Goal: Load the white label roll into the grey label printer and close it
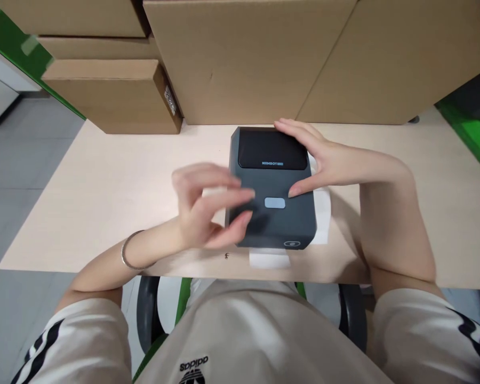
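A dark grey label printer (250,205) marked NIIMBOT stands on the table, with a black panel at its far end and a pale button (274,202) on top. My right hand (310,154) grips its right side, the fingers at the far edge and the thumb on the top face. Over the printer's left side hovers my left hand (212,205), slightly blurred, its fingers curved and apart from the thumb with nothing visible between them. White paper pieces show at the printer's near edge (269,258) and beside its right side (322,216), partly hidden by it.
Large cardboard boxes (248,64) line the table's far side. A smaller flat carton (104,98) stands at the far left. The light wooden table (76,213) has its near edge close to my body. A chair armrest (148,309) is below that edge.
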### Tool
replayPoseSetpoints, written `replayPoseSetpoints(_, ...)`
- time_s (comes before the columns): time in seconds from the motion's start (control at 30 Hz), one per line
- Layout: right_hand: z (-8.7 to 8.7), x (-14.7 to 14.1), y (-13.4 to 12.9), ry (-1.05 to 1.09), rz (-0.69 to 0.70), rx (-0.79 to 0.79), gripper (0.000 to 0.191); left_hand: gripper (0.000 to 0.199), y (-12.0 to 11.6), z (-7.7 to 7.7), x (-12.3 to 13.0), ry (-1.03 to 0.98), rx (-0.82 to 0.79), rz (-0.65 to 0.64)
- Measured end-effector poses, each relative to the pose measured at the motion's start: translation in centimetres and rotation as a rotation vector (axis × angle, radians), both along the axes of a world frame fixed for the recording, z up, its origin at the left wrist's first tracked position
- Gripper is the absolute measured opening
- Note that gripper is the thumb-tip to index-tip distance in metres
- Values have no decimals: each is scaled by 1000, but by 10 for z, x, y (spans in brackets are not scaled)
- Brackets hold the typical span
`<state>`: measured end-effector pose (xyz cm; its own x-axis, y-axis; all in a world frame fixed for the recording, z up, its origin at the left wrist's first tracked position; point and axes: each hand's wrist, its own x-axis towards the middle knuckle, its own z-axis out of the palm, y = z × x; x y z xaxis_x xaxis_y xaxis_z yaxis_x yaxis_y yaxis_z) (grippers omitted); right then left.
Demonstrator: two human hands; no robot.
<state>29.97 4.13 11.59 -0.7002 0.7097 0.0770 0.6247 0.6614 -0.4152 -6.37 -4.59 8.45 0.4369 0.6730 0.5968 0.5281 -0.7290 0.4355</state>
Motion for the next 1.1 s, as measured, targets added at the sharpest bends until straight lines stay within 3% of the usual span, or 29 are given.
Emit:
replayPoseSetpoints(0.03, 0, 0, -1, -4, 7, 5, 128, 47, 7, -1, 9, -74, 97, 72)
replayPoseSetpoints(0.1, 0, 0, -3, -15, 18, 2, 128, 63, 20, -4, 23, -31, 29, 155)
replayPoseSetpoints(0.17, -1, 0, -5, -21, 22, 8, 131, 91, 31, -11, 29, 24, -199, 137)
replayPoseSetpoints(0.23, -2, 0, -5, -26, 19, 22, 133, 112, 40, -22, 29, -3, -325, 130)
replayPoseSetpoints(0.4, -1, 0, -4, -54, 30, 31, 133, 131, 48, -38, 27, -59, -501, 56)
replayPoseSetpoints(0.53, 0, -2, -3, -35, 37, -2, 132, 126, 45, -34, 32, -117, -625, -5)
replayPoseSetpoints(0.67, 6, 1, -6, -42, 13, -17, 131, 126, 44, -24, 32, -134, -645, -28)
replayPoseSetpoints(0.8, 27, 16, -13, -62, -5, -103, 112, 128, 59, -6, 11, -66, -717, -189)
replayPoseSetpoints(0.9, 39, 27, -17, -31, 16, -225, 104, 146, 78, 5, -11, -9, -776, -296)
replayPoseSetpoints(1.1, 38, 23, -13, 75, -29, -250, 109, 148, 95, 8, -24, 122, -641, -274)
